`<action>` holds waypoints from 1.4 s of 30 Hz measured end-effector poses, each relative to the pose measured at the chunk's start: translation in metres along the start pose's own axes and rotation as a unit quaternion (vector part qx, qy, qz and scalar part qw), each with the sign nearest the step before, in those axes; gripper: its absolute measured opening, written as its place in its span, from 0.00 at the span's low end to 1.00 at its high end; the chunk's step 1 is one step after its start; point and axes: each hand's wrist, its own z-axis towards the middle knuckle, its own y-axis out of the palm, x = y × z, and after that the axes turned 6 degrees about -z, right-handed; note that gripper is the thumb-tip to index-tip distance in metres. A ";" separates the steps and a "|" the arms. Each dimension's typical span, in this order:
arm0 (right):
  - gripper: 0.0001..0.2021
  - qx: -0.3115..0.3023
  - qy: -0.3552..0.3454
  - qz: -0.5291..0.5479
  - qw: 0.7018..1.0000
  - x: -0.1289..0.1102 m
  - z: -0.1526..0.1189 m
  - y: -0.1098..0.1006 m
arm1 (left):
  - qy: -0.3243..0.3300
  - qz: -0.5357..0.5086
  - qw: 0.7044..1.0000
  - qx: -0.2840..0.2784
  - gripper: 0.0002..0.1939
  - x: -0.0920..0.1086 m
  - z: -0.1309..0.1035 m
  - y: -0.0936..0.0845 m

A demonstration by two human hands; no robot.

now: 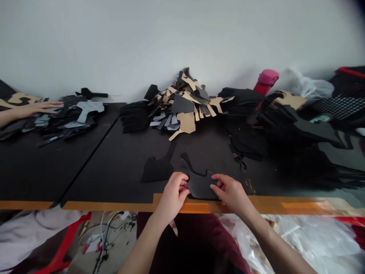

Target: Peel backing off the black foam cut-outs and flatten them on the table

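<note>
Between my two hands, close to the table's front edge, is a dark cut piece of sheet material (201,186) with a curved, notched outline. My left hand (176,190) pinches its left edge, fingers bent. On the other side my right hand (228,190) grips the right edge between thumb and fingers. A second black cut piece (156,168), with a narrow arm pointing up, lies flat on the table just left of it. What the pieces are made of cannot be made out.
Tan and black cut pieces (185,99) form a heap against the wall, beside a black stack (134,116). More stacks (245,101), a pink-capped bottle (264,82) and a mesh basket (342,99) stand right. At left, another person's hand (42,108) rests on other pieces.
</note>
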 end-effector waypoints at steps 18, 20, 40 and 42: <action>0.11 0.025 -0.021 -0.059 0.998 -0.012 -0.001 -0.004 | 0.116 0.185 0.975 -0.042 0.08 0.003 -0.001 -0.001; 0.10 0.025 -0.021 -0.065 0.997 -0.012 0.000 -0.004 | 0.120 0.187 0.974 -0.047 0.09 0.004 -0.001 -0.001; 0.13 -0.063 -0.020 -0.271 0.960 -0.028 -0.001 -0.013 | 0.141 0.266 0.947 -0.109 0.11 0.015 0.003 -0.003; 0.13 -0.064 -0.026 -0.258 0.964 -0.023 -0.002 -0.014 | 0.139 0.273 0.944 -0.121 0.11 0.014 0.004 -0.004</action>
